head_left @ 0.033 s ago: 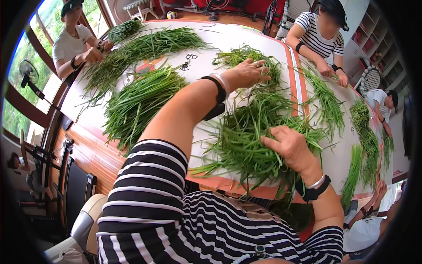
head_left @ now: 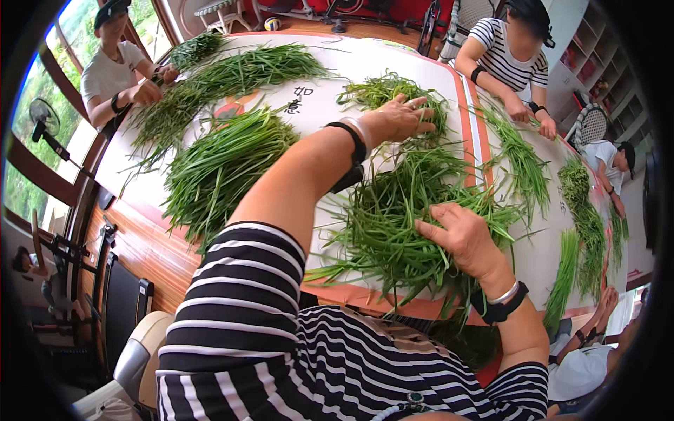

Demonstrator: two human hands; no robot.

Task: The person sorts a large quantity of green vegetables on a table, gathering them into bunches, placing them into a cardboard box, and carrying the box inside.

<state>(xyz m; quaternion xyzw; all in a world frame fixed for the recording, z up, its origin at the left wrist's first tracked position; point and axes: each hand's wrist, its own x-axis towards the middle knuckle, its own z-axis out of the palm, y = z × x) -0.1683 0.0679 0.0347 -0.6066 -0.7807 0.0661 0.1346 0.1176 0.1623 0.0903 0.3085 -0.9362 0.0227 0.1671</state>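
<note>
My left hand is stretched forward with fingers spread, lying on a small loose pile of green leaves. My right hand is curled into a larger tangled pile of long grass-like leaves near me, its thumb and fingertips among the strands and partly hidden. Left of my left forearm lies a thick, more orderly bundle of long green stems. The piles rest on a white tabletop with an orange border and dark lettering.
Co-workers sit at far left, far right and along the right side, handling greens. Long piles lie at the back; more bundles lie rightward. A fan and black case stand left, a chair beside me.
My left forearm and hand have shifted very slightly to the right. My right hand stays in the leaves, almost still.
</note>
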